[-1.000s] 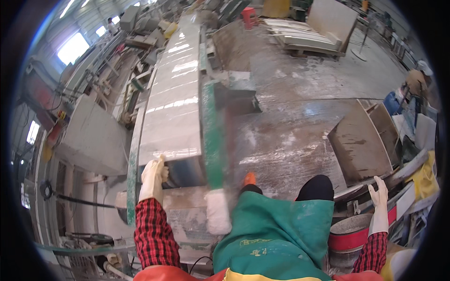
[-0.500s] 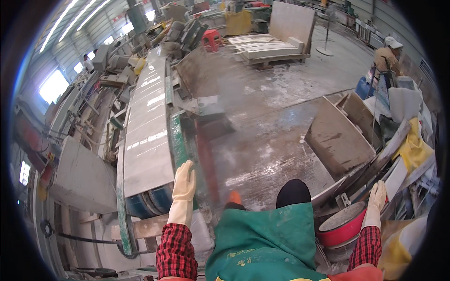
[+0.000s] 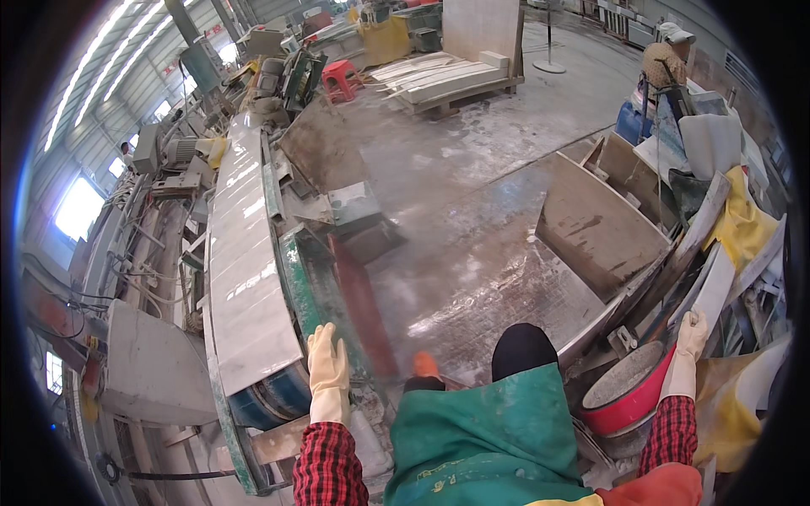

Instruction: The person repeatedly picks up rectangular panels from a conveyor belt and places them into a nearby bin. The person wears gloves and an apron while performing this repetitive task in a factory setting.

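Observation:
My left hand, in a cream rubber glove, is open with its fingers stretched forward. It is beside the near right corner of a row of pale flat slabs lying along a conveyor with a blue roller at its end. On the right, my right hand, in a matching glove, is closed at the lower end of a white strip and appears to grip it. Its fingertips are partly hidden. Just left of that wrist is a round red-sided tub with a grey top.
A green rail edges the conveyor. Brown boards lean at right, near a yellow cloth. Farther back stand a pallet of pale strips, a red stool and a person in a white cap.
My right hand has risen and its stretched fingers have curled closed at the white strip. My left hand stays open, lower in view. The head view has shifted right and downward.

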### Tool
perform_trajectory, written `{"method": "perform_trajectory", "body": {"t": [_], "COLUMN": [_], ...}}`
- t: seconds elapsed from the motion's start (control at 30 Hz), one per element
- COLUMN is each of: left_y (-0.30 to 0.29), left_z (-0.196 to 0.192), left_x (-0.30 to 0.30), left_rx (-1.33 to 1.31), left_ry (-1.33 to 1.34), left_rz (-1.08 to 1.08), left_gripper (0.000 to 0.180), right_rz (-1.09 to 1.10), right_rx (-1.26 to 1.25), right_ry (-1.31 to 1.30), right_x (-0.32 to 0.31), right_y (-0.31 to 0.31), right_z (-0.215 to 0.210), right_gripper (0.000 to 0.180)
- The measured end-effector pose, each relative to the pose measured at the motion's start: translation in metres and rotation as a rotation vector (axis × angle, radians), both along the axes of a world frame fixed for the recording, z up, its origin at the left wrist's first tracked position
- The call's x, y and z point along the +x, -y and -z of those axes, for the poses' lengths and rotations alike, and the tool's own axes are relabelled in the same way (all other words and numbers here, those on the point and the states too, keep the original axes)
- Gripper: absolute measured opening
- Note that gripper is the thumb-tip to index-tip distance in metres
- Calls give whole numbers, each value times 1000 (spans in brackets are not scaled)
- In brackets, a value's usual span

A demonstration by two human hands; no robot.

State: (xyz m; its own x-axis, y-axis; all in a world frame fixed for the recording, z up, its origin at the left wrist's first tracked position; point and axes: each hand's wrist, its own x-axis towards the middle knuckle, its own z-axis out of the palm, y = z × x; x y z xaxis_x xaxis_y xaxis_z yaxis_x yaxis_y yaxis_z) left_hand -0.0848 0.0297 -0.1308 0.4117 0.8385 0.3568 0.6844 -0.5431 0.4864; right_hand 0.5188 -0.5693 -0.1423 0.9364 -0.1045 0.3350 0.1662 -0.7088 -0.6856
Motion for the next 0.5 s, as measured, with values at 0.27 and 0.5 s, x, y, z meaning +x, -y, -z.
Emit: {"method": "perform_trajectory", "body": {"t": [0.27,0.5], "left_y": [-1,0], "left_z": [-3,-6], "left_x": [4,2], "left_rx": [8,-7], "left_ry": [-11,-19], "left_rz": [6,15], "left_gripper": [41,42], "right_rz": [-53,-67], "right_rx": [-103,-39], "right_ry": [11,99], "right_x": [13,-3], "right_y": [18,9], "right_z": [28,19], "right_gripper": [21,29]}}
